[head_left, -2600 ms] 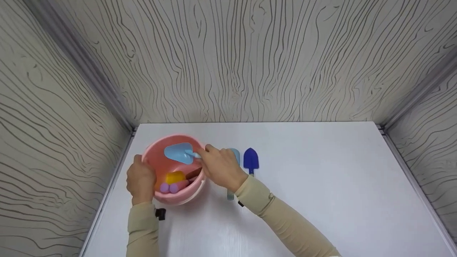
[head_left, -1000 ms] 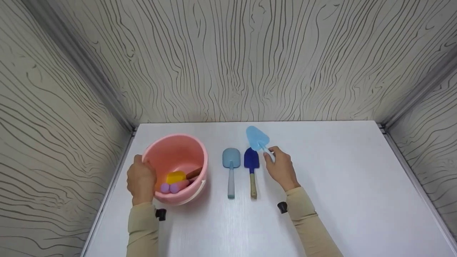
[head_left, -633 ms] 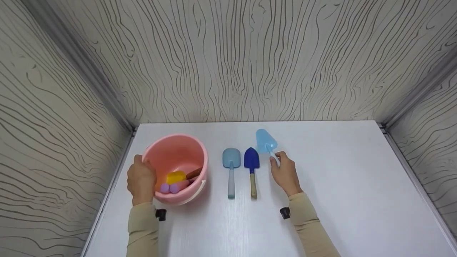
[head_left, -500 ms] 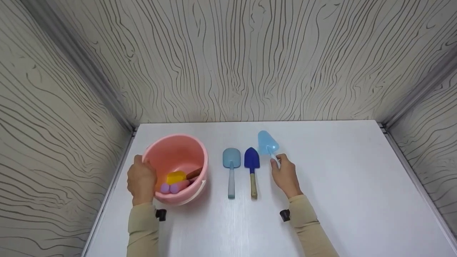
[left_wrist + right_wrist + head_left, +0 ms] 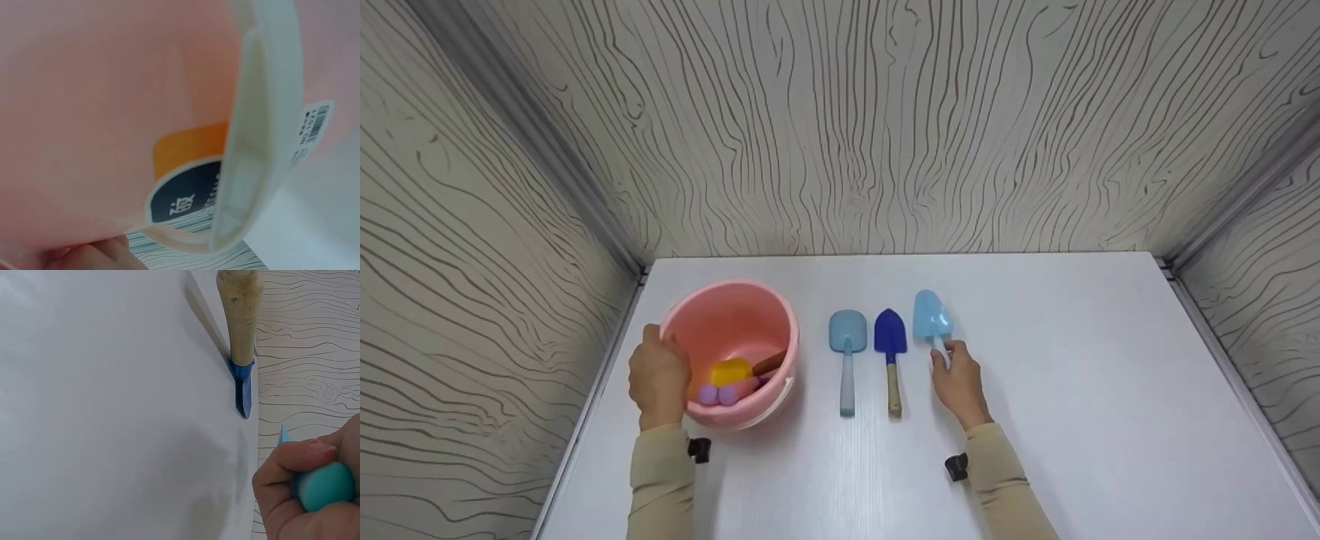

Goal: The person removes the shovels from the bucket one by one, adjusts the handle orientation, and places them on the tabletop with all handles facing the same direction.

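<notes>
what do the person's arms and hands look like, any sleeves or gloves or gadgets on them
The left hand and right hand wear no gloves. The left sleeve and right sleeve are plain beige, with what looks like a wide cuff. A small black piece sits at the inner side of each wrist: left piece, right piece. No cables show.

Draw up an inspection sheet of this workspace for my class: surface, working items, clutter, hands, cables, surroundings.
Surface: white tabletop.
Working items: pink bucket holding yellow, purple and brown pieces; grey-blue shovel and dark-blue trowel lying side by side, apart; light-blue scoop right of them, contact with the tabletop unclear.
Clutter: nothing seen.
Left hand: grips the bucket's rim.
Right hand: holds the scoop by its handle.
Cables: nothing seen.
Surroundings: pale walls with dark wood-grain lines; grey strips at the corners.
</notes>
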Action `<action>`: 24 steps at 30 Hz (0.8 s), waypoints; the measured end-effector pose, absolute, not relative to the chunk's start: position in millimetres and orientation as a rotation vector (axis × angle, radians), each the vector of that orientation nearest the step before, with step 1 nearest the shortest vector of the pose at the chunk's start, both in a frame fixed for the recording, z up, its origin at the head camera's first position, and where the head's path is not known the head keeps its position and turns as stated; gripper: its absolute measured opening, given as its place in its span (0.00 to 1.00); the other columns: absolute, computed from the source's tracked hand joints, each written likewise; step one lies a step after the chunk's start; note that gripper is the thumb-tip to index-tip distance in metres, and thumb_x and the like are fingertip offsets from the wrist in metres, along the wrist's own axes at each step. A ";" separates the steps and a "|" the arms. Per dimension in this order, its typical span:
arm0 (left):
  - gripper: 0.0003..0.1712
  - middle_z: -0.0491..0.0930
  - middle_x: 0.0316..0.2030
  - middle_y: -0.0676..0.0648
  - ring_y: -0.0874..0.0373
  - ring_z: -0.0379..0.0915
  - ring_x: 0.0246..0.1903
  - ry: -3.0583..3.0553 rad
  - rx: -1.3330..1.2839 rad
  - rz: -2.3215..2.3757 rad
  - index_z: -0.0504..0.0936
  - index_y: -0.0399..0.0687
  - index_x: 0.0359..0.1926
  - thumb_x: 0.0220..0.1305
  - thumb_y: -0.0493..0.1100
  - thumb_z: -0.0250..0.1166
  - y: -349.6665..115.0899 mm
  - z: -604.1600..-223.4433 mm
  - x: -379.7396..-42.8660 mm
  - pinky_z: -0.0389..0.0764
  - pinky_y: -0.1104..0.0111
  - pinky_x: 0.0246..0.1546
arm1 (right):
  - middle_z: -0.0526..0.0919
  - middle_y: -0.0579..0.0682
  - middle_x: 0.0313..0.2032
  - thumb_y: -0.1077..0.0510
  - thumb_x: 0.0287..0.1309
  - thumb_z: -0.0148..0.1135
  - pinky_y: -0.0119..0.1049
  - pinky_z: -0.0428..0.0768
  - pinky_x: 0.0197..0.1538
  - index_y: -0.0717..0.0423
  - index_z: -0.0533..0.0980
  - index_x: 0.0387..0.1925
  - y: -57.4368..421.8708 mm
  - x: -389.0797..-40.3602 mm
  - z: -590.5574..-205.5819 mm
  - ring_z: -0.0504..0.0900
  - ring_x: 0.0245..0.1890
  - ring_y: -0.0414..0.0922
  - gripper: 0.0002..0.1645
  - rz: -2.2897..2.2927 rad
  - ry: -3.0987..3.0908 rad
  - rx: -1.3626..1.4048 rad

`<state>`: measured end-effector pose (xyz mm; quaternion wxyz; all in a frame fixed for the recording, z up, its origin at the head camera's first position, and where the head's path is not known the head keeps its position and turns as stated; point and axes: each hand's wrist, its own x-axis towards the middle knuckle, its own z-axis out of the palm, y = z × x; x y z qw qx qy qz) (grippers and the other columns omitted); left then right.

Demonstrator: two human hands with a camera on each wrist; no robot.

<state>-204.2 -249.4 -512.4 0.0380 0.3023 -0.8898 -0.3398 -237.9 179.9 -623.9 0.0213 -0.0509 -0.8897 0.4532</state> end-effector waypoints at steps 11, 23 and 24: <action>0.24 0.79 0.54 0.31 0.40 0.78 0.37 -2.721 0.934 -1.085 0.66 0.40 0.72 0.87 0.49 0.45 -249.0 -510.9 -205.4 0.82 0.54 0.33 | 0.81 0.70 0.51 0.58 0.82 0.49 0.55 0.81 0.52 0.72 0.67 0.63 180.7 -236.0 -630.2 0.82 0.49 0.59 0.20 1.480 -2.771 -0.215; 0.21 0.80 0.53 0.28 0.30 0.81 0.46 -2.718 0.896 -0.999 0.68 0.38 0.66 0.86 0.48 0.46 -251.5 -514.5 -201.9 0.84 0.37 0.45 | 0.80 0.76 0.54 0.59 0.81 0.49 0.61 0.79 0.58 0.73 0.66 0.62 175.0 -232.3 -641.0 0.82 0.55 0.67 0.20 1.471 -2.776 -0.229; 0.21 0.80 0.54 0.28 0.30 0.81 0.46 -2.718 0.896 -1.002 0.68 0.38 0.66 0.86 0.48 0.46 -251.4 -514.9 -201.9 0.84 0.37 0.45 | 0.80 0.76 0.54 0.59 0.81 0.49 0.62 0.79 0.59 0.73 0.66 0.62 175.0 -232.0 -640.9 0.82 0.56 0.67 0.20 1.467 -2.781 -0.232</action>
